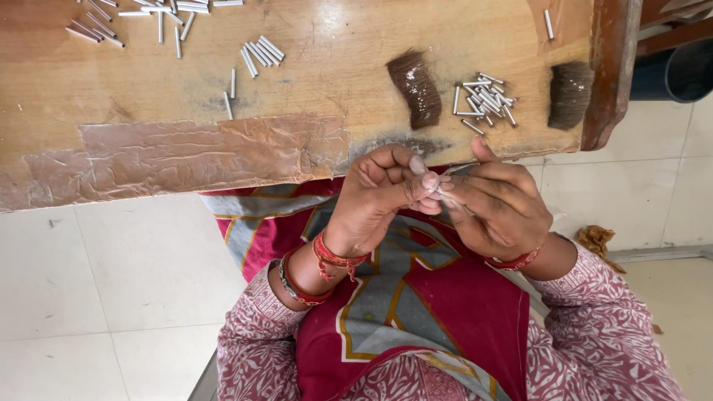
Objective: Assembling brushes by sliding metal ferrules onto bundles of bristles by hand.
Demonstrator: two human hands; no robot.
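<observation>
A small pale tuft of bristles [445,194] is pinched between the two hands, which are held together just below the front edge of the desk [148,82] and above the lap. The left hand [386,194] is curled into a loose fist, with thumb and forefinger pressed together on the tuft; the right hand [496,204] is closed around the other end of it, its fingers folded in and its thumb raised toward the desk edge. What lies inside the right palm cannot be told. Red thread bracelets and a metal bangle are worn on the left wrist, and a red thread on the right. On the desk, just beyond the hands, a dark brown bunch of hair [416,87] is laid flat, and a second, greyer bunch [570,93] is seen near the right end. Between the two bunches a small heap of short metal tubes [484,100] is piled. More tubes [256,53] are scattered well apart toward the left, some in a neat row. A wrinkled patch of brown tape [193,152] is stuck along the front edge. A patterned pink sleeve and a red cloth over the lap are visible below.
</observation>
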